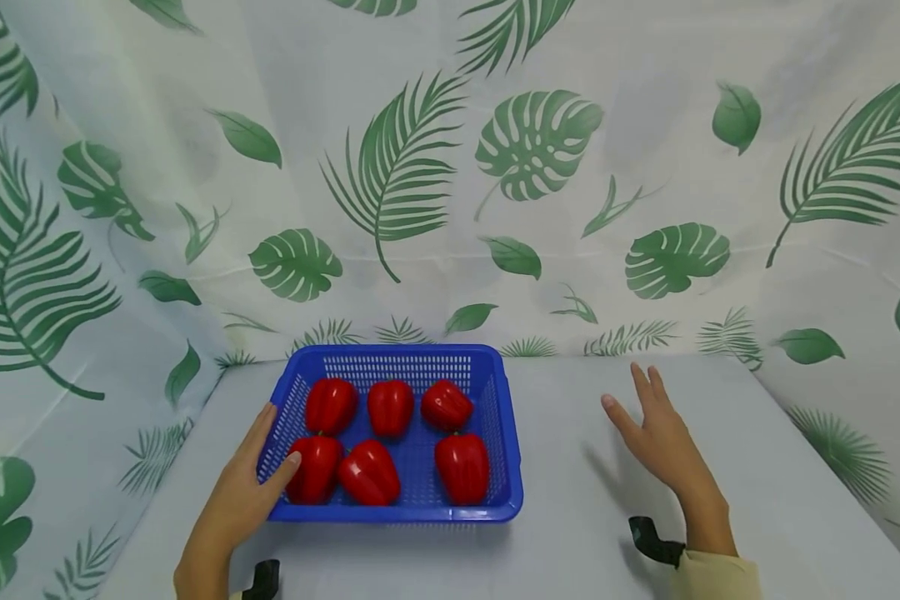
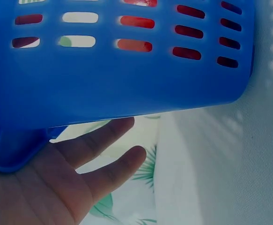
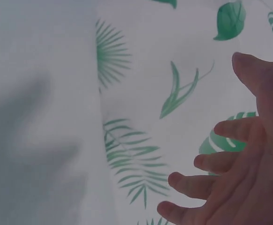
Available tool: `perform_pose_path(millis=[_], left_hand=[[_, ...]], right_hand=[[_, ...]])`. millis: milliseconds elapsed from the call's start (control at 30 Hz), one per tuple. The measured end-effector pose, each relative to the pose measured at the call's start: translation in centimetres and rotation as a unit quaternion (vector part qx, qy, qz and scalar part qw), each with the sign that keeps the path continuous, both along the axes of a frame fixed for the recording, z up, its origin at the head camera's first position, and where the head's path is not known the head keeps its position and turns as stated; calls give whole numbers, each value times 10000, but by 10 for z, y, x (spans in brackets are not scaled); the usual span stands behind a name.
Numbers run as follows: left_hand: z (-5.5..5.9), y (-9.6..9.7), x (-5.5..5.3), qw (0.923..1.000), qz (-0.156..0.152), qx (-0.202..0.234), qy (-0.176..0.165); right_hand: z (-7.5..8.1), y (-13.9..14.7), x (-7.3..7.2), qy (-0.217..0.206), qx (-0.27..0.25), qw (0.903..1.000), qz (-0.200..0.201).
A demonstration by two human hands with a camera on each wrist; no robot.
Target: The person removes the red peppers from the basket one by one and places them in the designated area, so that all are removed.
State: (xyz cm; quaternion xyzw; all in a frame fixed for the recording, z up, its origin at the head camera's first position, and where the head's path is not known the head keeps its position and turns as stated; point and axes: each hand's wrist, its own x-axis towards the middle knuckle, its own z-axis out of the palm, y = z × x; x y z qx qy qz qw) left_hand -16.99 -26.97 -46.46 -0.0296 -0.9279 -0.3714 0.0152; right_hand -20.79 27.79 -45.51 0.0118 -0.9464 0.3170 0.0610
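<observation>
A blue plastic basket (image 1: 390, 514) with slotted walls stands on the table in front of me, holding several glossy red bell peppers (image 1: 461, 468) in two rough rows. My left hand (image 1: 234, 492) holds the basket by its left rim, the thumb over the rim beside a pepper and the fingers along the outside wall. From the left wrist, fingers (image 2: 113, 173) show against the outer side of the basket (image 2: 127, 84), with red visible through its slots. To the right of the basket, my right hand (image 1: 660, 442) hovers over the table with fingers spread and nothing in it.
A white table (image 1: 562, 533) carries the basket. Behind it and on both sides hangs a white cloth (image 1: 435, 292) printed with green leaves. Dark straps with black pieces (image 1: 654, 542) sit at the wrists. The right hand casts a shadow on the tabletop.
</observation>
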Motion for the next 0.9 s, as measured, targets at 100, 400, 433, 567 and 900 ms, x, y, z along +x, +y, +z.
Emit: perform_pose_path(millis=[100, 400, 433, 567, 900], left_hand=[[1, -1, -1, 10000, 6, -36, 22], [0, 3, 0, 9999, 54, 12, -95], [0, 4, 0, 9999, 58, 0, -120], [1, 3, 1, 9999, 40, -33, -147], [0, 0, -2, 9997, 133, -102, -199]], right_hand=[[9, -6, 1, 158, -402, 9990, 64], [35, -29, -4, 300, -771, 9950, 566], [38, -33, -5, 304, -766, 9945, 639], [51, -52, -14, 418, -726, 9914, 1005], [71, -106, -43, 430, -534, 9733, 2190]])
